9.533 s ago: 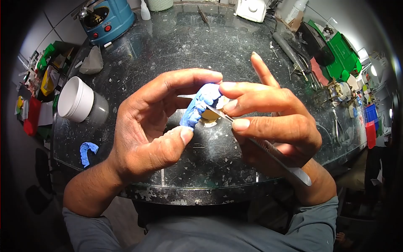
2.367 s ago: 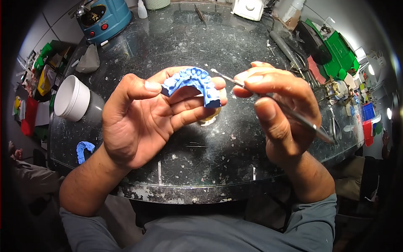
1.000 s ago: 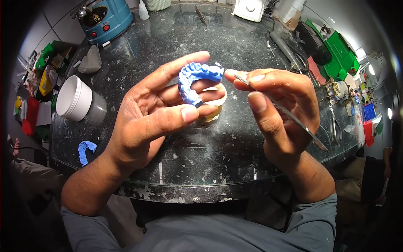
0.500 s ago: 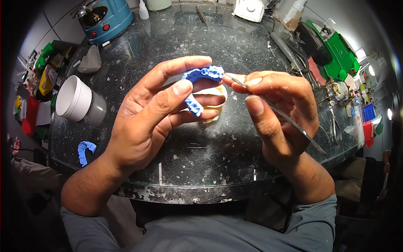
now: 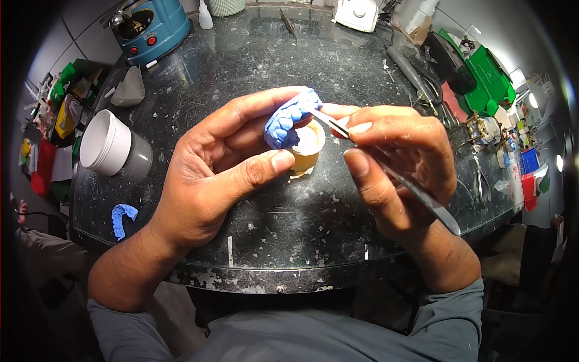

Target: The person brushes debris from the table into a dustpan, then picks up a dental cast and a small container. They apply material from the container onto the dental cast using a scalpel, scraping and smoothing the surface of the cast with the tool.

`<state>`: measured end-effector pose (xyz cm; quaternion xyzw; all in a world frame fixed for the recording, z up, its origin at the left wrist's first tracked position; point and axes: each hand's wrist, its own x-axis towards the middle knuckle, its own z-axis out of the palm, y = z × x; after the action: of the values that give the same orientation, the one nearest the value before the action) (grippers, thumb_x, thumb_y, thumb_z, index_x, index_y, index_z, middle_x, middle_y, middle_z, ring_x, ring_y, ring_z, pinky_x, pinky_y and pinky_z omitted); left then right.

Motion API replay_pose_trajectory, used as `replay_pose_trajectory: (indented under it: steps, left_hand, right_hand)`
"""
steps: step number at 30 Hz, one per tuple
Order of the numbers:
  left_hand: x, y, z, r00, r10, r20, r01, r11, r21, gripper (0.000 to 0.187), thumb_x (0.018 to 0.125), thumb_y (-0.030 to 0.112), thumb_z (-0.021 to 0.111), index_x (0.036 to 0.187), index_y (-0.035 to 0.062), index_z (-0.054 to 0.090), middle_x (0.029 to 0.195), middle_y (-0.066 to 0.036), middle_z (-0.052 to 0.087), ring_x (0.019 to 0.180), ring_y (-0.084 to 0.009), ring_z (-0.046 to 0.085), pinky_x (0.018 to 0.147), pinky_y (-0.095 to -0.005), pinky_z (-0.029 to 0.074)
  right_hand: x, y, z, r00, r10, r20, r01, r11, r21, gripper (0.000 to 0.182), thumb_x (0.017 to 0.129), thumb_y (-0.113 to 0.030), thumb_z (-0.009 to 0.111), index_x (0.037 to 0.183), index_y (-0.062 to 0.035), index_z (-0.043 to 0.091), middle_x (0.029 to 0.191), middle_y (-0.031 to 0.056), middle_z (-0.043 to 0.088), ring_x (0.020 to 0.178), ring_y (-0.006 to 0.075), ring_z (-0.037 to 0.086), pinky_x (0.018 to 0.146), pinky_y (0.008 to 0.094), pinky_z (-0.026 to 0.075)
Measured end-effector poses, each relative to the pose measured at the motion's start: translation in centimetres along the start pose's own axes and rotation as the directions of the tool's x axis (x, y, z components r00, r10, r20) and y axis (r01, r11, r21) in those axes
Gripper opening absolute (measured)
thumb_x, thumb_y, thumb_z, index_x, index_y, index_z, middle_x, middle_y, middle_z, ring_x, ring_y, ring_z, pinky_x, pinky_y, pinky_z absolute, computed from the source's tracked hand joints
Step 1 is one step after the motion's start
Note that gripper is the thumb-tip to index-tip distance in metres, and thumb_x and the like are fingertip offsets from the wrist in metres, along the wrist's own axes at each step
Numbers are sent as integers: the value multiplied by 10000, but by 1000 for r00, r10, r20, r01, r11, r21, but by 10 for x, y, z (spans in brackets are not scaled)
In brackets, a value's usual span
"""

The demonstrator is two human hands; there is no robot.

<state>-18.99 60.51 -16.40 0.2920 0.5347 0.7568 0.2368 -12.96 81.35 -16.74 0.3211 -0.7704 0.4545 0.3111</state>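
My left hand (image 5: 211, 163) grips a blue horseshoe-shaped dental arch (image 5: 286, 120), with the fingers behind it and the thumb at its lower end. Its tooth-shaped bumps face up toward me. In my right hand (image 5: 398, 163) is a scalpel (image 5: 431, 208), a slim metal knife with a flat handle, held like a pen. Its pale blade reaches the upper right end of the arch and appears to touch it. Below and behind the arch, partly covered, stands a small yellowish jar (image 5: 307, 158) with a whitish top. Another blue arch (image 5: 122, 218) lies by my left forearm.
On the dark scratched table (image 5: 289, 241) a white tub (image 5: 105, 142) stands left. A blue machine (image 5: 151, 33) with red buttons is at the back left, a white device (image 5: 357, 15) at the back. Right are a grey handpiece (image 5: 407, 69), pliers (image 5: 480, 184) and a green box (image 5: 488, 81).
My left hand has turned the blue arch, so its bumpy side now faces me and the thumb sits lower. The scalpel has rolled to show its flat side, its blade slightly further left.
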Motion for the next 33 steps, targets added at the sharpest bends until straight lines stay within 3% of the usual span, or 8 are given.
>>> replay_pose_trajectory:
  steps: [8,14,20,33]
  left_hand:
    - [-4,6,3,995,-95,-13,94,994,-51,636,831,-20,626,1395,-39,333,1263,-194,591,1190,-212,563,1034,-337,422]
    - [-4,4,1,996,-91,11,92,990,-107,649,829,-15,637,1394,-40,319,1245,-194,604,1186,-209,565,1034,-334,422]
    - [-4,5,3,997,-81,6,82,995,-60,642,827,-14,640,1387,-41,326,1238,-193,607,1188,-206,563,1045,-342,414]
    - [-3,4,3,999,-53,-5,53,997,-56,613,837,3,652,1368,-38,349,1258,-205,583,1182,-221,568,1043,-351,421]
  right_hand:
    - [0,0,1,999,-17,27,17,1000,9,268,842,107,583,1078,25,488,1061,205,577,1084,359,618,963,456,496]
    - [-1,1,3,1000,0,0,0,1000,24,268,837,111,592,1070,22,492,1063,205,579,1096,356,612,968,458,491]
    - [1,4,1,995,-95,40,95,995,-8,265,832,105,600,1056,20,487,1049,207,576,1074,356,620,967,488,483]
    - [2,4,1,997,-70,30,69,997,34,244,834,81,581,1046,7,485,1011,186,575,1046,350,626,1006,530,431]
